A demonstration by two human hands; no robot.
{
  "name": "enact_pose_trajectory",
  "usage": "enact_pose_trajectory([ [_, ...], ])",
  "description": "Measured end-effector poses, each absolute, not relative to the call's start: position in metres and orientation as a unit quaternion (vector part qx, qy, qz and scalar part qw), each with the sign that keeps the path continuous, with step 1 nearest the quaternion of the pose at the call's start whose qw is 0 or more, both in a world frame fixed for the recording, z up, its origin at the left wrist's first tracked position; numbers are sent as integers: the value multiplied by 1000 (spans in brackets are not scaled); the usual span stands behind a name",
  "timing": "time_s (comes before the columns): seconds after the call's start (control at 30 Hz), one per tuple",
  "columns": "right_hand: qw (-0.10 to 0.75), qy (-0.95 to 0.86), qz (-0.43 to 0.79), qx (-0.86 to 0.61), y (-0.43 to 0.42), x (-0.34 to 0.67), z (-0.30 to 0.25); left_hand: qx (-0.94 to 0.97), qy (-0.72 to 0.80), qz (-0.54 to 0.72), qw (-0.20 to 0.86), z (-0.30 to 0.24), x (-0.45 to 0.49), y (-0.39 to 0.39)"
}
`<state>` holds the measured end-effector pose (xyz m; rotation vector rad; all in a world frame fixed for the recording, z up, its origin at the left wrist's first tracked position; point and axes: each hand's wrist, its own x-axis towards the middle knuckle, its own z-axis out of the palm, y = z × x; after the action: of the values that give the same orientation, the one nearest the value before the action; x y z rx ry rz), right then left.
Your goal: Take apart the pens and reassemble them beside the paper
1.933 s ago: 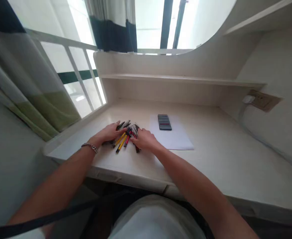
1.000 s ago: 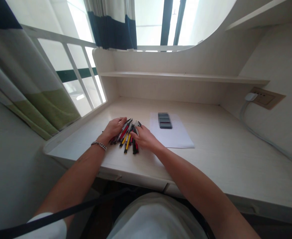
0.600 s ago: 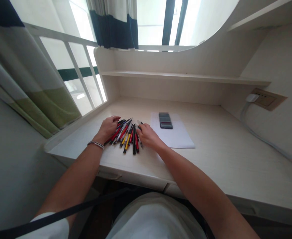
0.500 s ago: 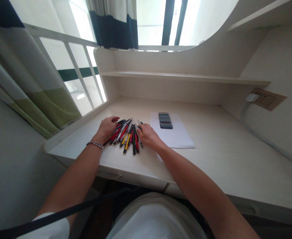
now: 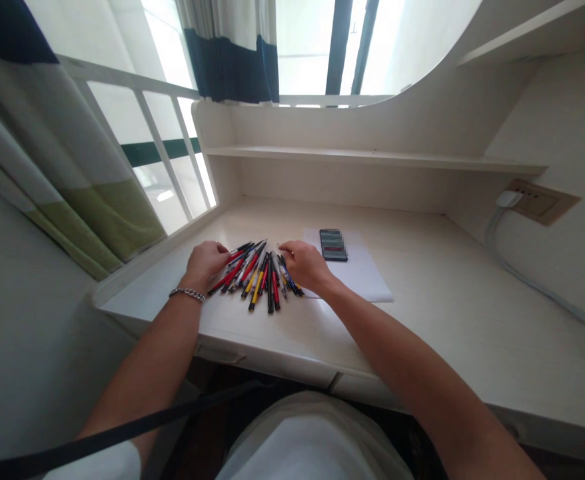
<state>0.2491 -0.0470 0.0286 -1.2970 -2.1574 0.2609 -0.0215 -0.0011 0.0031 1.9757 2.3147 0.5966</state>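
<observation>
Several pens (image 5: 259, 275) in red, yellow, black and blue lie fanned out on the pale desk (image 5: 422, 313). My left hand (image 5: 205, 261) rests at the left edge of the fan, fingers curled onto the outermost pens. At the fan's right edge my right hand (image 5: 306, 264) lies with its fingers bent over the pens there. Neither hand lifts a pen off the desk. A metal bracelet (image 5: 187, 292) circles my left wrist.
A white sheet of paper (image 5: 360, 275) lies right of the pens with a dark phone (image 5: 333, 244) on it. A shelf (image 5: 372, 158) runs along the back. A wall socket with a white plug and cable (image 5: 515, 200) is at right. Curtains and a window rail stand at left.
The pens went from a tight bundle between my hands to a wide fan. My hands moved apart, the left one leftward and the right one rightward.
</observation>
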Motion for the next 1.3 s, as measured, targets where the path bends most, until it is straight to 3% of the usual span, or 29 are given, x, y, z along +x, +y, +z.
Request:
enact_pose_trajectory([
  [0.27,349,-782,45,-515,-53,334,29,633,757,158,32,4,-22,3],
  [0.53,284,-765,52,-576,-52,369,26,630,766,122,36,2,-25,9],
  [0.67,231,-779,59,-580,-51,377,30,611,772,173,8,16,-16,5],
  [0.8,249,-759,58,-599,-47,394,33,689,683,241,-1,40,29,-4],
  [1.0,296,-726,60,-618,-38,414,42,859,472,191,51,45,141,-15],
  [1.17,292,-725,56,-622,-41,426,29,865,462,180,73,10,188,-11],
  [1.3,240,-739,74,-625,-47,435,20,868,463,165,70,-10,187,-9],
])
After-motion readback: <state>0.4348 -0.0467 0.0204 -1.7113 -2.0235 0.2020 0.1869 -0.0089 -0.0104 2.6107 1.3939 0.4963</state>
